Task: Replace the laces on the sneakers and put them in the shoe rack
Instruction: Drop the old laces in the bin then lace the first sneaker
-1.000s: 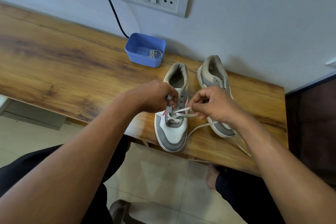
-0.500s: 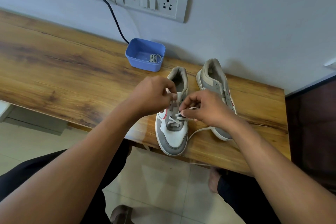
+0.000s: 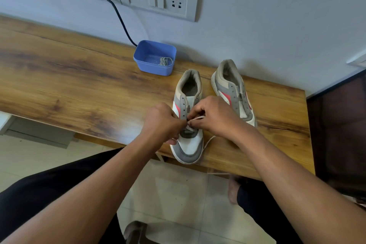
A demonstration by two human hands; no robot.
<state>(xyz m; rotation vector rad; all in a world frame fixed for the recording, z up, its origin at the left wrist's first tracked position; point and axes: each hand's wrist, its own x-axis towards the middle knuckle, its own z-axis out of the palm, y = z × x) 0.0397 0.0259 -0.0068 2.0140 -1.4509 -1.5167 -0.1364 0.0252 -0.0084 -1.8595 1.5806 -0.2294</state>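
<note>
Left hand (image 3: 162,123) and right hand (image 3: 214,117) meet fingertip to fingertip, each pinching the white lace (image 3: 198,118) over the near sneaker (image 3: 189,146) at the counter's (image 3: 79,85) front edge. The other sneaker (image 3: 230,87) stands just beside it.

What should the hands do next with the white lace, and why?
Probably pull the white lace snug and thread its end through the next empty eyelet up. Both the left hand and right hand pinch it low on the near sneaker, and the eyelets above are bare.
</note>
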